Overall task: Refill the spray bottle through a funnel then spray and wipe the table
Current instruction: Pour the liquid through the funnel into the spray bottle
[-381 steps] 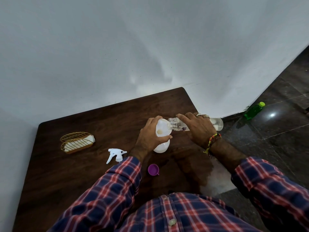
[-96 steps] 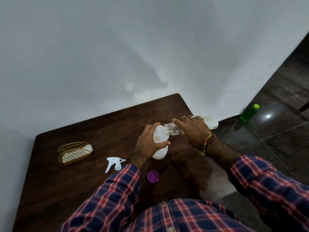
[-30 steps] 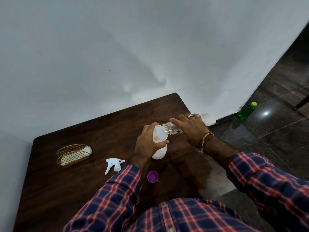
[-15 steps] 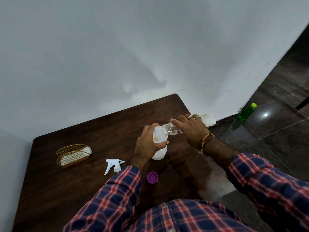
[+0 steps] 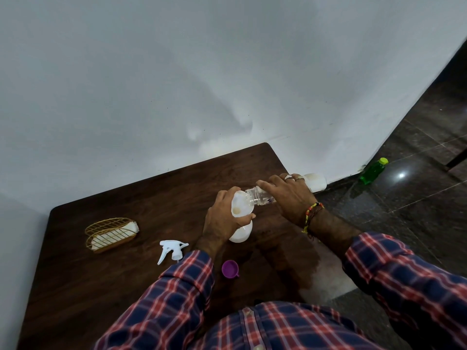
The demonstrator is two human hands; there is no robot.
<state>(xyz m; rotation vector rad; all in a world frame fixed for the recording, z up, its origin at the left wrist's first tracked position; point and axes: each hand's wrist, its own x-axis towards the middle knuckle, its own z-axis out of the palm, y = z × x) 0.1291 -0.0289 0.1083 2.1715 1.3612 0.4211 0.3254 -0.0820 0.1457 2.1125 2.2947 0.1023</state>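
So I'm pouring right now. My left hand (image 5: 222,218) is wrapped around the white funnel (image 5: 240,204) and the neck of the white spray bottle (image 5: 241,232) under it, which is standing upright on the bench (image 5: 131,281). My right hand (image 5: 288,195) is gripping the clear refill bottle (image 5: 257,195), tipped nearly flat with its open mouth right over the funnel's rim.

Handling-wise, I'm guessing the spray bottle is thin soft plastic, light when empty and getting heavier as it fills, so I'm not squeezing the body, or it could burp liquid back up the funnel. Holding it at the neck, where it's stiffest, makes sense, and it pins the funnel too, since that thing is just sitting loose and would probably tip. The refill bottle also looks like crushable plastic, so I'm taking it around the middle, not hard. There's a wet-looking patch on the bench just right of the spray bottle, so everything could be slippery.

The white trigger head (image 5: 171,250) is lying left of the spray bottle, a purple cap (image 5: 230,268) is just in front of it, and further left there's a gold wire holder (image 5: 110,233) with something white inside, maybe the wiping cloth; I can't tell for sure.
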